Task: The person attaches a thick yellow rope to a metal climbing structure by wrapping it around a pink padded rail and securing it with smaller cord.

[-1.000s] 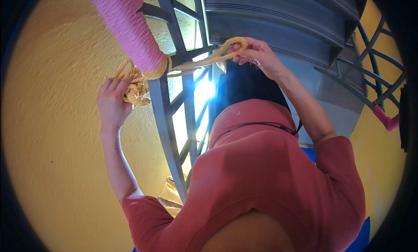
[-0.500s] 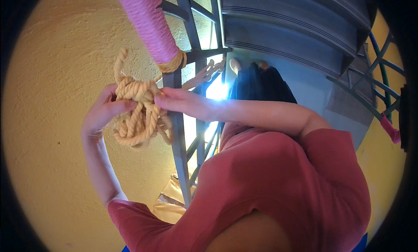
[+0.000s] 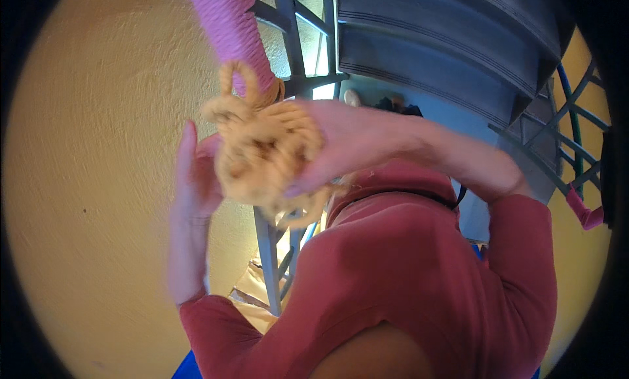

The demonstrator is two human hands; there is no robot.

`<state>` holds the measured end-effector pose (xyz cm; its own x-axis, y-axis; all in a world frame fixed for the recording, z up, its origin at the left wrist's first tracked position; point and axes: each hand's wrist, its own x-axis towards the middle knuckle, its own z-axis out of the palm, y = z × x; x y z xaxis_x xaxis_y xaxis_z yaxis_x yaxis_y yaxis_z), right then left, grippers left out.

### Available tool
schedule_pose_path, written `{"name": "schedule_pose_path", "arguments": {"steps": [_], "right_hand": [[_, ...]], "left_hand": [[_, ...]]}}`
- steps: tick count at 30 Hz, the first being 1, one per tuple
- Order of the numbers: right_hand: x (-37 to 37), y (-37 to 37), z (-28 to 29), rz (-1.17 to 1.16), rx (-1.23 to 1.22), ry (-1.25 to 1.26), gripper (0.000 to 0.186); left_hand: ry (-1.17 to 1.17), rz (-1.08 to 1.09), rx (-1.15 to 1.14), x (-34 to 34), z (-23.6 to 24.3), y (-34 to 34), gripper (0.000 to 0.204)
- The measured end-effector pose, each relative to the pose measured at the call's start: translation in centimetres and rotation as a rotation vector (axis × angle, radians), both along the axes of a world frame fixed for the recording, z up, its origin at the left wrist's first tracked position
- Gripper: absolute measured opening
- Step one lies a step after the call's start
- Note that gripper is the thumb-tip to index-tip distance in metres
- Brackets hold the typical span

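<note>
My right hand (image 3: 347, 146) clamps the soft, light rope bundle (image 3: 268, 156); left hand (image 3: 193, 189) fingers spread flat beside it; best gripped mid-coil.

Both hands are smeared by motion blur. The left hand (image 3: 191, 202) shows no clear outline of its fingers. The right hand (image 3: 341, 143) lies over the bundle of yellow rope (image 3: 265, 156), hiding part of it. The pink-wrapped pole (image 3: 229, 32) is cut off at the top edge.
</note>
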<state>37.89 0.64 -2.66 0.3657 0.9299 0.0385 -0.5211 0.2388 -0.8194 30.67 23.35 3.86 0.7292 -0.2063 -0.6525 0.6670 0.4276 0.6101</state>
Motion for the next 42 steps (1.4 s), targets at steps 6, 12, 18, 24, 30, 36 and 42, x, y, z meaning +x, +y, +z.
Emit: {"name": "schedule_pose_path", "arguments": {"steps": [6,12,18,24,30,36,42], "right_hand": [[0.7,-6.9,-1.0,-0.286,-0.156,-1.217,0.049],[-2.5,-8.9,-2.2,-0.328,-0.122,-1.525,0.032],[-4.9,-9.5,-2.3,-0.347,-0.541,-1.114,0.059],[-1.1,-10.1,-1.5,-0.324,-0.498,-0.705,0.041],[2.4,1.3,-4.9,0.216,-0.54,-0.347,0.079],[2.3,2.2,-5.7,0.245,-0.383,-0.169,0.034],[6.3,-5.0,-6.2,-0.2,-0.174,0.435,0.029]], "left_hand": [[-0.075,0.333,-0.155,-2.1,-5.6,-5.0,0.048],[-0.01,0.658,-0.156,-3.2,-8.3,-10.1,0.022],[-0.078,0.551,-0.05,-3.8,-11.1,-14.1,0.021],[0.033,0.552,0.159,-5.9,-12.5,-15.8,0.012],[-0.169,0.437,0.354,-5.9,-9.9,-15.8,0.01],[-0.178,0.423,0.448,-6.0,-8.1,-15.3,0.017],[-0.225,0.477,0.452,-5.3,-8.3,-15.3,0.027]]}}
